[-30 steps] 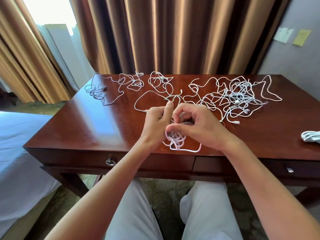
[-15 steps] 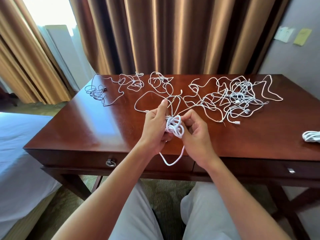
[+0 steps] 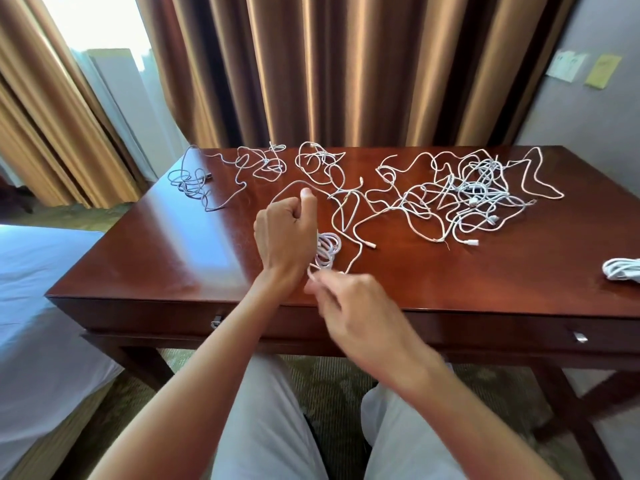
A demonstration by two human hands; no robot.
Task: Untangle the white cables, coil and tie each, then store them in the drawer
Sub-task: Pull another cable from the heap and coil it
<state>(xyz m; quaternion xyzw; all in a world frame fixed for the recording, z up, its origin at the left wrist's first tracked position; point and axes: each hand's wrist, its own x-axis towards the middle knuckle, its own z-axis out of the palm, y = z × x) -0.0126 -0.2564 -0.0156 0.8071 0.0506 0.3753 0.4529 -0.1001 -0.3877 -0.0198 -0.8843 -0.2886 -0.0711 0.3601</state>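
My left hand (image 3: 285, 233) grips a small coil of white cable (image 3: 327, 251) above the front middle of the desk, thumb up. My right hand (image 3: 353, 306), blurred, sits just below it near the desk's front edge and pinches the loose end of that cable. A big tangle of white cables (image 3: 464, 195) spreads over the desk's far right. Smaller loose tangles (image 3: 318, 164) lie at the far middle. One finished white coil (image 3: 621, 268) rests at the right edge. The closed drawer (image 3: 166, 315) with a metal pull (image 3: 216, 321) is under the desk's front left.
A greyish cable bundle (image 3: 190, 183) lies at the desk's far left corner. A second drawer pull (image 3: 580, 337) shows at the front right. A bed (image 3: 38, 306) stands to the left, brown curtains (image 3: 346, 64) hang behind the wooden desk (image 3: 156, 244), and my knees are below it.
My right hand dropped from beside the coil towards the desk's front edge, drawing the cable's loose end down. My left hand stayed, holding the coil.
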